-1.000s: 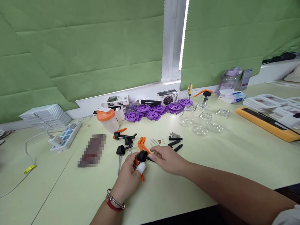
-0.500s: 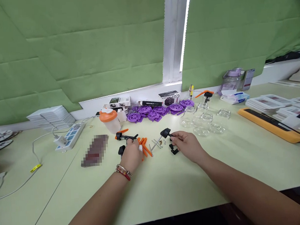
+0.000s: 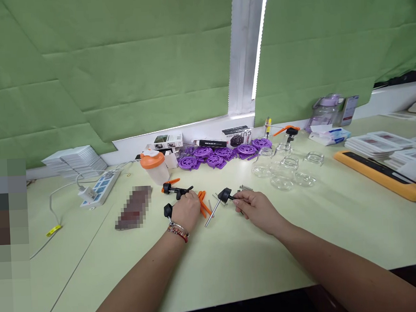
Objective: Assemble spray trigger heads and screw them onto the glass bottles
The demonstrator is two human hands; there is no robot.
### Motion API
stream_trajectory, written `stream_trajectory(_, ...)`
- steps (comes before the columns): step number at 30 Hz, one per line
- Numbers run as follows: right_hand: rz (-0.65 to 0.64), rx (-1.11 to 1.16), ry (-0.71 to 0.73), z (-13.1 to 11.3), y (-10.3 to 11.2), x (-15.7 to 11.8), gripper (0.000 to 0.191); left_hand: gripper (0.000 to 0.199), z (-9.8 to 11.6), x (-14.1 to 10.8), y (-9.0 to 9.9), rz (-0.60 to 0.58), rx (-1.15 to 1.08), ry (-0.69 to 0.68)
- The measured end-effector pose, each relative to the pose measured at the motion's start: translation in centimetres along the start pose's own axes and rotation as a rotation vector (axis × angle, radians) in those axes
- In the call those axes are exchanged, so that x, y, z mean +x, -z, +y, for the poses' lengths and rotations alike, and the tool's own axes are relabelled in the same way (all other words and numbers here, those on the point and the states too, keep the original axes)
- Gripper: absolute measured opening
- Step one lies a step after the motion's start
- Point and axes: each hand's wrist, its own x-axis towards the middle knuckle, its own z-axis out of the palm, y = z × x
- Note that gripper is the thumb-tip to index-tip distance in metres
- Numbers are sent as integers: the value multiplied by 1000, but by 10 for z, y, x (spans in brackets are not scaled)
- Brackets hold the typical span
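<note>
My right hand (image 3: 256,208) pinches the thin black end of a black plastic head (image 3: 225,195). A straight metal rod (image 3: 212,214) slants down and left from that head. My left hand (image 3: 186,211) is curled, knuckles up, and the back of it hides its fingertips. Just past it lie orange handles (image 3: 203,205). Another black-headed part (image 3: 175,189) lies beyond the left hand, and a black knob (image 3: 168,210) sits to its left. A coil spring (image 3: 246,188) shows behind the right hand, which partly covers small black pieces.
A shaker cup with an orange lid (image 3: 153,165) stands at the back left. Purple spoked discs (image 3: 215,160) lie along the wall, with boxes behind. Glass jars and lids (image 3: 282,181) stand at right, near a yellow-edged tool (image 3: 377,174). A power strip (image 3: 102,187) lies left.
My right hand has moved slightly down with the black head and rod, and a spring now shows behind it. My left hand has shifted a little right. The whole view has swung slightly.
</note>
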Motion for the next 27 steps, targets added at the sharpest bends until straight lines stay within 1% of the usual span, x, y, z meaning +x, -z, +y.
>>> stream_trajectory(3,-22,4,-3,1,-3,-1,26,32,-3,3,0,-21,10,12)
stream_trajectory(5,-30,2,-6,2,-3,-1,26,30,-5,2,4,-26,16,15)
stream_trajectory(8,-44,-1,-7,2,-4,-1,25,29,-5,-8,20,10,0,7)
stream_trajectory(9,-49,0,-4,0,-4,0,25,29,-4,-13,26,55,-38,1)
stream_trajectory(10,-57,7,3,-2,-6,0,25,30,-1,-19,33,103,-111,-17)
stream_trajectory(11,-70,22,11,-5,-9,0,24,33,2,-25,39,131,-205,-63)
stream_trajectory(12,-89,47,22,-9,-12,0,24,40,6,-31,44,114,-314,-129)
stream_trajectory(14,-144,116,59,-17,-20,-1,23,54,12,-40,51,45,-535,-208)
stream_trajectory(16,-191,169,105,-24,-28,-3,24,54,10,-45,53,26,-705,-222)
stream_trajectory(18,-203,184,136,-27,-33,-6,27,45,-4,-47,52,66,-815,-158)
stream_trajectory(19,-202,184,137,-27,-35,-7,30,42,-15,-47,51,86,-843,-94)
stream_trajectory(20,-201,185,127,-26,-35,-8,32,41,-29,-46,49,133,-843,18)
stream_trajectory(21,-199,185,111,-23,-35,-8,35,42,-43,-46,47,186,-791,157)
stream_trajectory(22,-198,184,91,-20,-34,-8,35,44,-58,-46,44,224,-696,315)
stream_trajectory(23,-196,182,69,-17,-33,-8,35,44,-73,-45,41,240,-596,445)
stream_trajectory(24,-191,179,46,-14,-32,-7,34,43,-85,-45,37,219,-511,530)
stream_trajectory(25,-186,177,26,-10,-31,-6,32,42,-94,-44,32,177,-442,563)
stream_trajectory(27,-181,179,1,-5,-30,-4,30,43,-104,-41,23,80,-307,591)
